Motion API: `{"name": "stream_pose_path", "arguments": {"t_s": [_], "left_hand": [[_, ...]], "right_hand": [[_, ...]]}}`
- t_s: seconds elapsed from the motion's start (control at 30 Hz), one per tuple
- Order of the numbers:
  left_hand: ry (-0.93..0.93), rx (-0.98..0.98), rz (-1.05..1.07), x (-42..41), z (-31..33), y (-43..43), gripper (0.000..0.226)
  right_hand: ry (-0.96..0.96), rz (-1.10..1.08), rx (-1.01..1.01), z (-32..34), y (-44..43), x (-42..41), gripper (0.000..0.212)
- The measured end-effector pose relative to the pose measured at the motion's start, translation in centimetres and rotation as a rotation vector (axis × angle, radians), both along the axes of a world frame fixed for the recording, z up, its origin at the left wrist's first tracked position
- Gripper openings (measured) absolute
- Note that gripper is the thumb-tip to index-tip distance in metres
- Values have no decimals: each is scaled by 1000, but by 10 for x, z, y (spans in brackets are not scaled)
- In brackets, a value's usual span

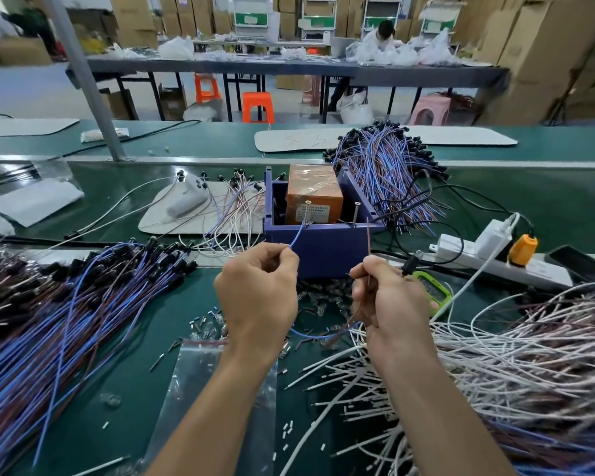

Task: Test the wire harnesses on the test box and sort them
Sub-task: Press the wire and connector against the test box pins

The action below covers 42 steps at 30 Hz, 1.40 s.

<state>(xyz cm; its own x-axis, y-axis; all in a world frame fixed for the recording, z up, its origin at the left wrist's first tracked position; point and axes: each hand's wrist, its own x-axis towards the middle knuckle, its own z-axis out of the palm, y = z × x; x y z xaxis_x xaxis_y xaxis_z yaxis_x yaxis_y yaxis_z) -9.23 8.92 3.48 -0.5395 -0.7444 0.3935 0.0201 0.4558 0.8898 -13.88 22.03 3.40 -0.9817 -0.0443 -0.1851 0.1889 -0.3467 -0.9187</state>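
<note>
A purple open box point(323, 245) with an orange block point(313, 197) inside stands on the green mat; two screw posts rise at its near rim. My left hand point(258, 293) pinches a blue wire point(298, 235) whose tip touches the left post. My right hand point(389, 300) pinches a brown wire point(368, 242) that points up near the right post, short of touching it. Both wires loop together below my hands. Harness piles lie around: blue and brown at the left point(66, 321), another behind the box point(385, 173), white and pink at the right point(516, 355).
A white power strip point(495, 262) with an orange plug, a green-cased meter point(433, 290) and black leads sit right of the box. A clear zip bag point(200, 379) and loose small terminals lie near my forearms. A grey post point(93, 97) rises at the left. A person works at a far table.
</note>
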Motion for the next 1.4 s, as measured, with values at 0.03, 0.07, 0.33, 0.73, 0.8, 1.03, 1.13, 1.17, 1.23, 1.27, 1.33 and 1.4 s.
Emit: {"name": "stream_pose_path", "arguments": {"t_s": [0.03,0.07,0.33,0.73,0.8,1.03,1.13,1.17,1.23,1.27,1.33,1.4], "left_hand": [[0,-6,3,0,0,0,25],[0,-11,2,0,0,0,28],[21,-38,-11,-1,0,0,36],[31,-43,-28,-1,-1,-1,36],[36,-44,-34,0,0,-1,37],[43,-33,-54,0,0,0,36],[38,-38,-50,0,0,1,35],[35,-31,-45,0,0,0,34],[25,5,-17,0,1,-1,34],[24,26,5,0,2,-1,35],[36,67,34,-1,2,-2,38],[45,94,34,-2,2,-2,38]], "right_hand": [[9,3,18,0,-1,-1,40],[16,5,35,-1,-2,-2,44],[20,3,61,-3,-5,-9,40],[29,35,41,-3,2,-9,36],[31,40,42,-3,1,-9,37],[46,73,60,-3,-2,-10,33],[30,48,29,-3,0,-9,32],[21,22,7,-4,2,-8,32],[5,-37,-42,-5,4,-6,31],[-1,-57,-58,-6,5,-5,30],[-8,-67,-70,-7,6,-2,26],[-11,-57,-62,-7,7,0,28]]}}
